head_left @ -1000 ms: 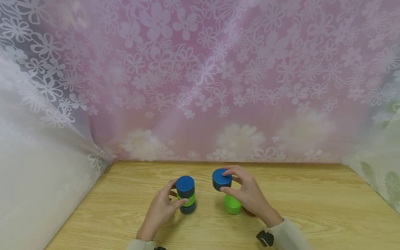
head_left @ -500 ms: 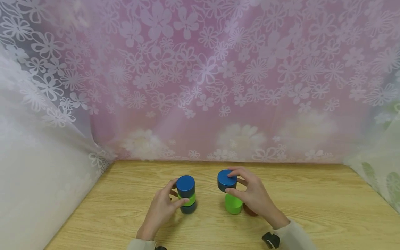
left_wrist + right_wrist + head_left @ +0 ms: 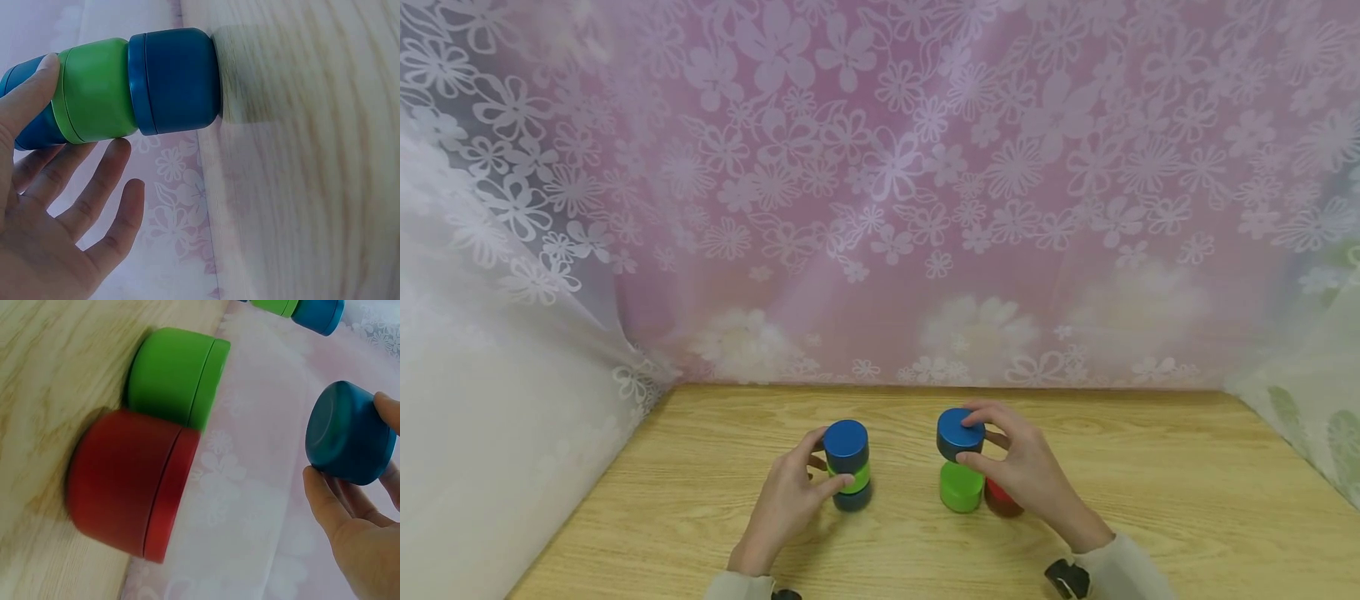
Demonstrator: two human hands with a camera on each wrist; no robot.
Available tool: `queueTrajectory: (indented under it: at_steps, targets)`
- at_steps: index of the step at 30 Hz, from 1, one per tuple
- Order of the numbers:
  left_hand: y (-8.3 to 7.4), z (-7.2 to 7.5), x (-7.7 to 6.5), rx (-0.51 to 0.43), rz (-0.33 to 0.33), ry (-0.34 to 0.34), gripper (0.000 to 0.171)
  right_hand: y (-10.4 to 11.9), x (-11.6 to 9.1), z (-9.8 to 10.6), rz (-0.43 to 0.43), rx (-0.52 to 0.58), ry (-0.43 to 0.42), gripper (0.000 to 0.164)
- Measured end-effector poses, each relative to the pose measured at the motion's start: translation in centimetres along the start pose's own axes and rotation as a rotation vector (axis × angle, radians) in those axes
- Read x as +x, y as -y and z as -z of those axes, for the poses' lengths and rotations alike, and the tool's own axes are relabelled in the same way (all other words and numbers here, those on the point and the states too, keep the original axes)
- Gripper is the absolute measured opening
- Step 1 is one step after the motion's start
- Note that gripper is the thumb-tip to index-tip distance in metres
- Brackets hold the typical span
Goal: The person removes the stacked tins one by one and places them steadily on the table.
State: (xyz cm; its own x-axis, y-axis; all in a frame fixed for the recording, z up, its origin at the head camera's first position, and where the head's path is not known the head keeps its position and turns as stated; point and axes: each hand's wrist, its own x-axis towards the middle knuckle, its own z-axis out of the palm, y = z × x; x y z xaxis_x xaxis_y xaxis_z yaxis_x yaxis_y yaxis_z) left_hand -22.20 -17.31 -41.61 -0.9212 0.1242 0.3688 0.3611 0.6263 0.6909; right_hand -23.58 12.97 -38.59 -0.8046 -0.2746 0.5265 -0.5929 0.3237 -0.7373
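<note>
Three small round lidded tins stand stacked on the wooden table: a blue tin (image 3: 178, 81) at the bottom, a green tin (image 3: 100, 90) in the middle and a blue tin (image 3: 846, 443) on top. My left hand (image 3: 784, 500) grips the stack from the left, its thumb at the seam between the green and top blue tins. In my right hand (image 3: 1026, 471) is another blue tin (image 3: 347, 434), pinched between thumb and fingers and raised off the table. Below it a green tin (image 3: 169, 378) and a red tin (image 3: 125, 481) sit side by side.
The wooden table (image 3: 715, 450) ends at a pink flowered curtain (image 3: 880, 208) behind. Pale curtain sides close it in at left (image 3: 512, 400) and right. Dark straps show at both wrists.
My right hand has moved to the right with the blue tin, coming over the green tin. More of the red tin now shows. The left hand and the stack stay put.
</note>
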Motion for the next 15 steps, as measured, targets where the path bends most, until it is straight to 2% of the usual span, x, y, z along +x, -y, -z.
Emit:
queueTrajectory:
  at_steps: [11, 15]
  targets:
    - [-0.1, 0.0, 0.0, -0.002, 0.011, 0.0, 0.059, -0.6, -0.6, 0.8, 0.025, -0.014, -0.009, 0.033]
    - [-0.1, 0.0, 0.0, -0.006, 0.017, 0.003, 0.059, -0.6, -0.8, 1.2, 0.009, -0.025, -0.015, 0.033]
